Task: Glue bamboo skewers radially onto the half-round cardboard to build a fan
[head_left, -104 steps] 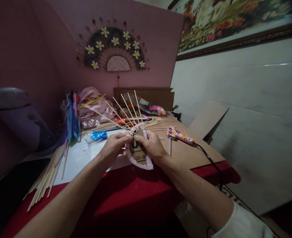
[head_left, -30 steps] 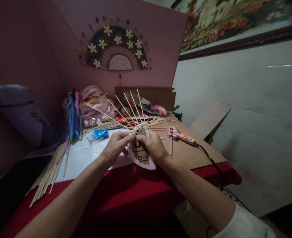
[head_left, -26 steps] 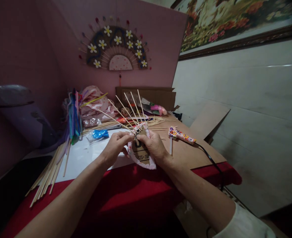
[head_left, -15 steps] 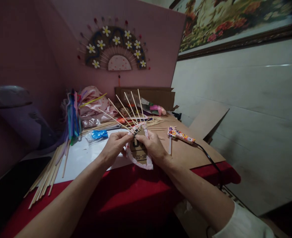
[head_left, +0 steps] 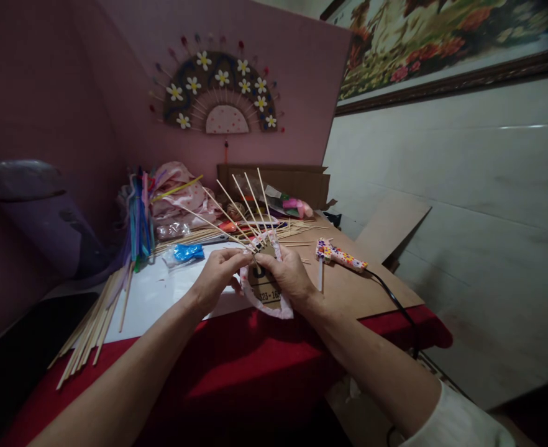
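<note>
Both my hands hold a half-round cardboard piece (head_left: 263, 289) edged in pink cloth, above the red table edge. Several thin bamboo sticks (head_left: 239, 210) fan up and back from its top. My left hand (head_left: 214, 278) pinches the sticks' base at the top left of the cardboard, fingers closed. Fingers of my right hand (head_left: 289, 275) are wrapped round the right side of the cardboard, thumb near the stick base. A glue gun (head_left: 340, 255) with a flowered pattern lies on brown board just right of my right hand.
A heap of bamboo sticks (head_left: 94, 324) lies at the left on white paper (head_left: 157, 292). Behind are coloured strips (head_left: 138, 214), pink cloth (head_left: 178, 195), a blue packet (head_left: 184, 252) and a cardboard box (head_left: 297, 183). A finished flowered fan (head_left: 218, 93) hangs on the pink wall. The gun's black cord (head_left: 397, 304) trails off right.
Almost nothing: my hands stay on the cardboard piece with small finger shifts at the stick base, and the view wobbles slightly.
</note>
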`<state>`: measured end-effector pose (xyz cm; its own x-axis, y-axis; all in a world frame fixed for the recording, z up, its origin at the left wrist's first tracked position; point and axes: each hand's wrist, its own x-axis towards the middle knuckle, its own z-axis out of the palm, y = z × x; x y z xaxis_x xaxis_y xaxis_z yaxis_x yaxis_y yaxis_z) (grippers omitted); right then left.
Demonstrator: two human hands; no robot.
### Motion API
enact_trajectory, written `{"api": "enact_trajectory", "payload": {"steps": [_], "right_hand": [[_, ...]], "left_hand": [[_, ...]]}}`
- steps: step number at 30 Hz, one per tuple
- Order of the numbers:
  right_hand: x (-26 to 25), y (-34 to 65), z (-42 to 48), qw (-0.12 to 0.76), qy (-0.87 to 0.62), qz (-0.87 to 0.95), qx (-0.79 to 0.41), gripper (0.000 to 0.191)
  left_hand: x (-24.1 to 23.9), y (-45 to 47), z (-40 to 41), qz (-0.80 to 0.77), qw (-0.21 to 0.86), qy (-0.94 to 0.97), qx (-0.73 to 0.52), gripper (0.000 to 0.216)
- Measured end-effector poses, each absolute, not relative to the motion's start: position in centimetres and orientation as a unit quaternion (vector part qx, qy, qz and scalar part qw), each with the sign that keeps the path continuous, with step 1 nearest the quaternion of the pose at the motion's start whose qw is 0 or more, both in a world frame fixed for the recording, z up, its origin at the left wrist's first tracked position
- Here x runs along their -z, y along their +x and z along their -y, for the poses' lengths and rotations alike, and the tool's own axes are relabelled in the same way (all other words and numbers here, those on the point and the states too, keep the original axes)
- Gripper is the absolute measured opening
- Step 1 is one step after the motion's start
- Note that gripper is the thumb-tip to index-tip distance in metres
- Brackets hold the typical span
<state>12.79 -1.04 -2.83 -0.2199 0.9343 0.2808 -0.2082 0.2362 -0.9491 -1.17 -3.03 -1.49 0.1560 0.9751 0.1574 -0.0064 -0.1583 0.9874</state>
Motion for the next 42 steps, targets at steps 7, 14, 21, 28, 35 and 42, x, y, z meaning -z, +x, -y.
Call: {"api": "enact_trajectory", "payload": {"steps": [7, 14, 21, 28, 35, 42], "right_hand": [[2.74, 12.56, 1.28, 0.533, -0.322, 0.550, -0.556, 0.018], [2.90, 12.71, 1.40, 0.518, -0.302, 0.559, -0.572, 0.022], [2.61, 12.73, 1.86, 0.505, -0.285, 0.541, -0.609, 0.021], [2.39, 12.67, 1.94, 0.507, -0.286, 0.544, -0.605, 0.018], [2.49, 12.53, 1.78, 0.503, -0.317, 0.550, -0.586, 0.016], [2.55, 12.29, 1.77, 0.501, -0.314, 0.548, -0.591, 0.014]], "left_hand": [[0.89, -1.71, 2.58, -0.382, 0.540, 0.450, -0.600, 0.021], [1.03, -2.06, 2.26, -0.368, 0.554, 0.429, -0.611, 0.021], [0.97, -2.05, 2.32, -0.368, 0.554, 0.429, -0.611, 0.023], [0.86, -1.91, 2.55, -0.377, 0.545, 0.438, -0.608, 0.021], [1.04, -1.93, 2.50, -0.371, 0.543, 0.436, -0.614, 0.021], [1.41, -2.07, 2.36, -0.371, 0.545, 0.429, -0.617, 0.024]]}}
